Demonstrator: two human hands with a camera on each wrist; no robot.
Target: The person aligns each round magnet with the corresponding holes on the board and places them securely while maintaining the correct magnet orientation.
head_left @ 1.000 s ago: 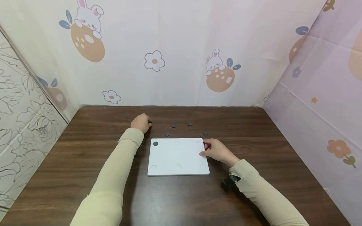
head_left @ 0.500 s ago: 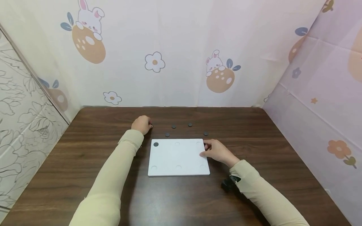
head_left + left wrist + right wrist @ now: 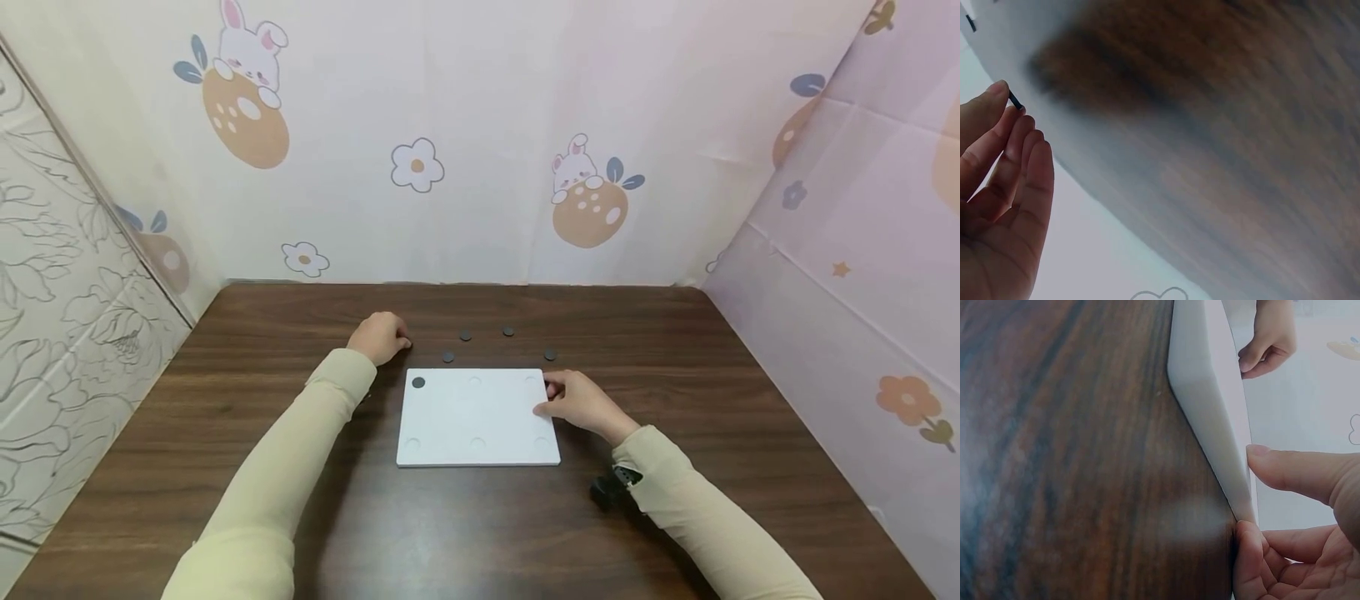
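Two hands are at work, and the left hand [image 3: 380, 337] has its grip pinched: thumb and index fingertips press together on a dark disc [image 3: 1016, 100], the other fingers gently bent close beside them. That hand is back-up in the head view, fingertips aimed to the right, just beyond the far left corner of a white board [image 3: 477, 421]; whether it touches the surface [image 3: 637, 333], I cannot tell. The pinched disc shows edge-on in the left wrist view, a thin slanting bar. The right hand [image 3: 588, 406] reaches in from the right, its grip pinching the board's right edge, thumb over the top face and fingers curled at the side. Flat on the surface in front of the person, the board is a rectangle with its long axis running left to right, one long edge toward the person and the other toward the patterned cloth [image 3: 480, 208]. Round recesses line its two long sides, three to a side; a black disc [image 3: 418, 382] sits in the far left one. Past the far edge, four loose discs [image 3: 466, 336] lie flat, scattered between the left hand and the board's far right corner. Pale sleeves [image 3: 697, 508] cover both arms, and a black device [image 3: 606, 493] shows at the right wrist.
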